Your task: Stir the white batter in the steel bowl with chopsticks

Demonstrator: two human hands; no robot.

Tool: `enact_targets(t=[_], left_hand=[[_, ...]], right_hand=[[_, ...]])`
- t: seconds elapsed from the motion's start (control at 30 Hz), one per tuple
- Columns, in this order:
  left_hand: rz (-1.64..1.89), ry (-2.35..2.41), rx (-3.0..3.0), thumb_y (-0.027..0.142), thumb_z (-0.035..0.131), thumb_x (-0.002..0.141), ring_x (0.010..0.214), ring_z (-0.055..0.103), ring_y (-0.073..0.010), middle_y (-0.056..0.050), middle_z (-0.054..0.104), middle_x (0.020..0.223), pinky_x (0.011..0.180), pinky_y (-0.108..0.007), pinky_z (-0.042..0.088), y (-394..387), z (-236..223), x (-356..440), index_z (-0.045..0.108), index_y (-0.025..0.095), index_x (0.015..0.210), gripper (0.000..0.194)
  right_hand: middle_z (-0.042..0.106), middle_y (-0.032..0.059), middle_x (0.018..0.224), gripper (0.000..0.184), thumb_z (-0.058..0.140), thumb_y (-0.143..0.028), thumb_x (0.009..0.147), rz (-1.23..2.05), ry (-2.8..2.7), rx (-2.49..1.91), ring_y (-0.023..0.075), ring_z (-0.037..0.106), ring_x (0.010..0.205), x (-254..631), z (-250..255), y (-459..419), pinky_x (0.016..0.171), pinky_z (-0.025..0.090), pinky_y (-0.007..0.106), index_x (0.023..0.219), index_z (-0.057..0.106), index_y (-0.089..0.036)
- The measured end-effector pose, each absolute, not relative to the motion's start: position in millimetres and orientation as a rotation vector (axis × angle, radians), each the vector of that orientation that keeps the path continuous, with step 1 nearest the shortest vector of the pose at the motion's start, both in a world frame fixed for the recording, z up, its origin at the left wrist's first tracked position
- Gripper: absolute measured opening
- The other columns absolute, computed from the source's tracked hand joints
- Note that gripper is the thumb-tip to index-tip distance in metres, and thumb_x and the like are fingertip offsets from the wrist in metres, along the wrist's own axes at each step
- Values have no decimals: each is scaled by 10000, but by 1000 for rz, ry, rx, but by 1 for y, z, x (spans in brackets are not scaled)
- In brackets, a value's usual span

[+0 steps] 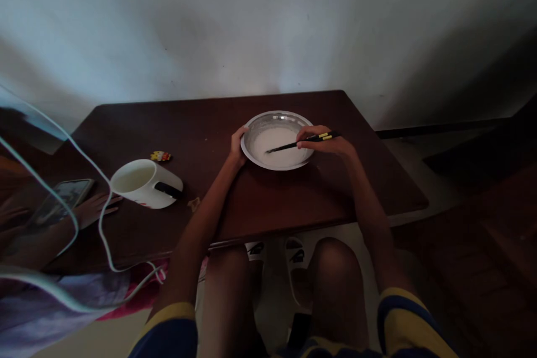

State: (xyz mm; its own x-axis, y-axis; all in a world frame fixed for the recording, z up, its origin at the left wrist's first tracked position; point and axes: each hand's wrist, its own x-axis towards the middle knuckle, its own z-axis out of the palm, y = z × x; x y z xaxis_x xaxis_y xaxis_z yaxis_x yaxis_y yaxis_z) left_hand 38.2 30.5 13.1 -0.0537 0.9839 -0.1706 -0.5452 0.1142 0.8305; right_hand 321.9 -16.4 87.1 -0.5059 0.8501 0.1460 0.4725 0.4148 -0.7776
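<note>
A shallow metal bowl stands on the dark wooden table, with a pale, whitish mixture in it. My left hand grips the bowl's left rim, thumb at the edge and the other fingers mostly hidden under its side. Above the bowl's right rim, my right hand is closed around black chopsticks with gold bands near the top. Their tips slant down to the left into the mixture. Whether they are one or two sticks pressed together is hard to tell.
Left of the bowl stand a white mug with a black handle and a small colourful figure. Another person's hand rests near a phone. White cables cross the table's left side. A wall rises behind the table.
</note>
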Motion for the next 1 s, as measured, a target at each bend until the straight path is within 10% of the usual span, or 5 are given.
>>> enact_targets(t=[1.0], left_hand=[[1387,891,603,299,747,812,992,782,-309,-52,795,822,854,-361,629,31,12,39,747,200,820,99]], right_hand=[[791,60,975,270,747,-495,888,817,-2126,-1156,241,714,957,317,83,-16,832,541,363,940,750,-229]])
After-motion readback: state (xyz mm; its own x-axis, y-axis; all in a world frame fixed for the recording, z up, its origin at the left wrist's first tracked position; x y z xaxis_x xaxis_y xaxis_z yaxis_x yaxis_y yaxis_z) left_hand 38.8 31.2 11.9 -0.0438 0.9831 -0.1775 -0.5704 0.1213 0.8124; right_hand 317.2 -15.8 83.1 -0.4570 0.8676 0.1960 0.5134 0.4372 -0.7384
